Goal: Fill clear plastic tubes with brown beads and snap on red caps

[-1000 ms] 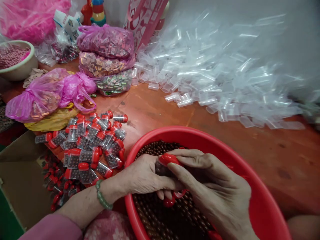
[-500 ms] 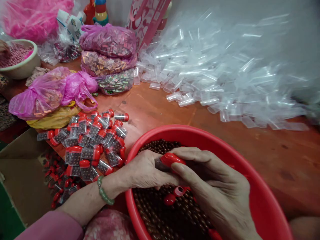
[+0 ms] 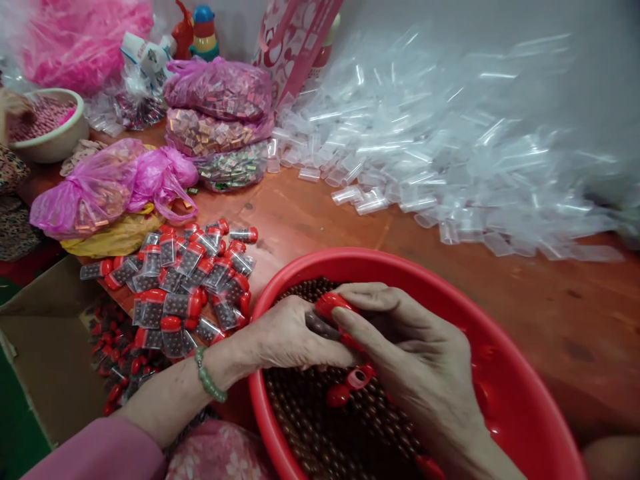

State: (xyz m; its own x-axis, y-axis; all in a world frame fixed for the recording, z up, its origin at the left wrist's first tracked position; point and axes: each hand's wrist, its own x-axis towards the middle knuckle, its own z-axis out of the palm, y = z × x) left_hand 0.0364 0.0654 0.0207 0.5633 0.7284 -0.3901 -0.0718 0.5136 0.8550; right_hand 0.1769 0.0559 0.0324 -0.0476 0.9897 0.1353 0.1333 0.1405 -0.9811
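Over the red basin (image 3: pixel 373 257), my left hand (image 3: pixel 293 337) is closed around a small clear container of brown balls (image 3: pixel 321 327), mostly hidden by the fingers. The fingers and thumb of my right hand (image 3: pixel 425 363) pinch the red cap (image 3: pixel 336 304) at the container's end. Whether the cap is fully seated cannot be made out. Shiny brown balls (image 3: pixel 305 407) fill the basin below. Loose red caps, one with its hollow opening showing (image 3: pixel 360 377), lie beneath my right hand.
Red-capped containers (image 3: pixel 180 306) are heaped on the table left of the basin, above a cardboard box (image 3: pixel 43 360) holding more. Empty clear tubes (image 3: pixel 400 167) pile against the wall. Filled bags (image 3: pixel 220 90) stand behind. A co-worker's hand (image 3: pixel 13 110) reaches into a pale bowl (image 3: pixel 55 150).
My right hand and the red cap have shifted slightly left and up. More of the filled container shows between my hands. The view has moved a little, and the co-worker's hand has lifted slightly.
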